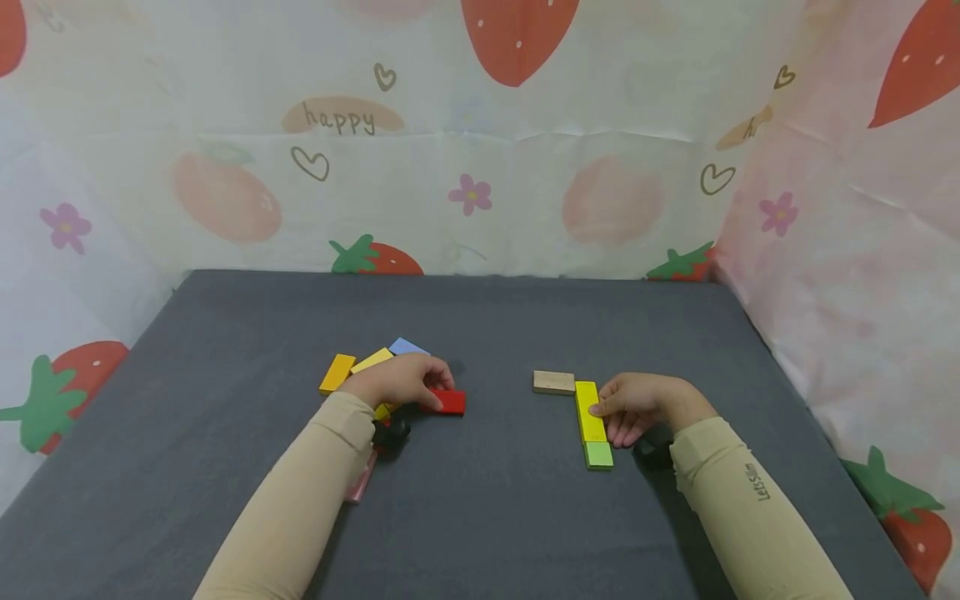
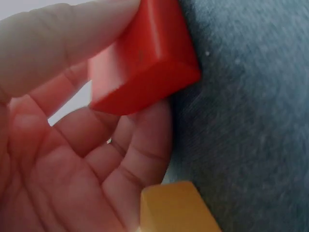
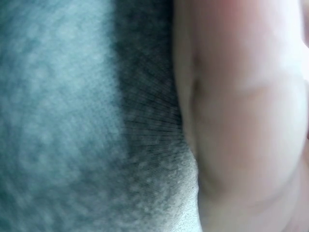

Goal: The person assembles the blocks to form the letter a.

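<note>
In the head view my left hand [image 1: 405, 379] pinches a red block [image 1: 452, 402] between thumb and fingers. The left wrist view shows the thumb pressed on one face of that red block [image 2: 140, 58], with curled fingers behind it. Further right, my right hand [image 1: 645, 404] lies beside a yellow block [image 1: 589, 408], its thumb tip touching that block's right side and its other fingers loosely bent by the table. A green block [image 1: 598, 455] adjoins the yellow one's near end, and a plain wooden block [image 1: 553, 382] lies at its far left corner. Only fingers [image 3: 246, 116] and tablecloth show in the right wrist view.
Around the left hand lie an orange-yellow block [image 1: 337, 374], a pale yellow block [image 1: 372, 360], a blue block [image 1: 408, 346] and a pink block [image 1: 362, 479], some partly hidden by hand and sleeve. A dark grey cloth [image 1: 495, 517] covers the table; printed curtains [image 1: 525, 167] surround it.
</note>
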`<state>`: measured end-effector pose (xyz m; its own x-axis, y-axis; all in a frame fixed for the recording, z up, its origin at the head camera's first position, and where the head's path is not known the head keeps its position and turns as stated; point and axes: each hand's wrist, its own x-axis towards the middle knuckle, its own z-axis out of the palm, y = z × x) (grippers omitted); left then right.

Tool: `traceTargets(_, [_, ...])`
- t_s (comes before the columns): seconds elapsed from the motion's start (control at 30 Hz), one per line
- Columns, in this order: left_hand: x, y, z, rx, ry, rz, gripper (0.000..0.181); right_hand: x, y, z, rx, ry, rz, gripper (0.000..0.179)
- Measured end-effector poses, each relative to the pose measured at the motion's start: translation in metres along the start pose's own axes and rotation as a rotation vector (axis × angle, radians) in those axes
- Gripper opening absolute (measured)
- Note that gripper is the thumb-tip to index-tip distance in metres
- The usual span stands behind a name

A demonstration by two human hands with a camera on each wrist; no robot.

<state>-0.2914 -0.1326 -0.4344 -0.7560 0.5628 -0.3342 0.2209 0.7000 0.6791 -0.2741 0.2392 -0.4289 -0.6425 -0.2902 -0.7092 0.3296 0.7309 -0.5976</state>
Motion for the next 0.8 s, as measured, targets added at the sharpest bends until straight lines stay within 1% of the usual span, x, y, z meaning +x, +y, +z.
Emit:
traceTargets(0.13, [0.003,0.004,0.002,0.028,-0.003,0.017,0.015,0.001,0.001,0.000,0.003,0.008,0.001,0.023])
traceTargets(0.23, [0.009,0.010,0.004,0.039,0.019,0.019,0.011,0.001,0.001,0.000,0.000,0.008,0.001,0.023])
traceTargets(0.3, [0.014,0.015,0.005,0.054,0.046,0.028,0.012,0.001,0.002,-0.001,0.002,0.006,-0.001,0.023])
traceTargets(0.43, [0.027,0.026,0.007,0.078,0.107,0.034,0.022,0.001,0.002,-0.001,0.000,-0.013,-0.008,0.024])
traceTargets(0.53, [0.037,0.036,0.010,0.061,0.139,0.019,0.026,0.001,0.002,-0.002,-0.003,-0.025,-0.012,0.024])
traceTargets(0.63, [0.046,0.044,0.013,0.051,0.162,0.010,0.027,0.000,0.002,-0.002,-0.003,-0.024,-0.015,0.024])
traceTargets(0.8, [0.058,0.053,0.021,0.046,0.176,0.008,0.027,0.002,0.002,-0.001,-0.001,-0.009,-0.011,0.024])
